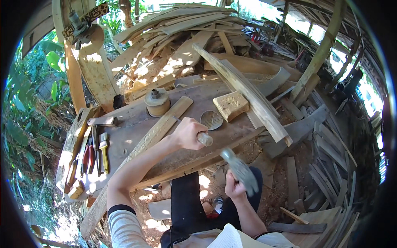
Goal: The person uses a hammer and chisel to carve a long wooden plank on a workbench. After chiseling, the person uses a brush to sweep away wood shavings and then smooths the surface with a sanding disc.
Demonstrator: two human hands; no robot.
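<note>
My left hand is closed around the handle of a chisel. Its thin metal blade points away to the left, toward a long wooden plank that lies slantwise across the workbench. Whether the blade touches the plank cannot be made out. Closer to my body and to the right, my right hand grips a hammer. The grey metal hammer head is raised beyond the bench's near edge, a short way from the chisel's butt end. Most of the hammer's handle is hidden.
On the bench lie a wooden cylinder with a metal spindle, a round shallow dish, a wood block and a paintbrush beside pliers. A long beam crosses the right end. Scrap boards are piled behind.
</note>
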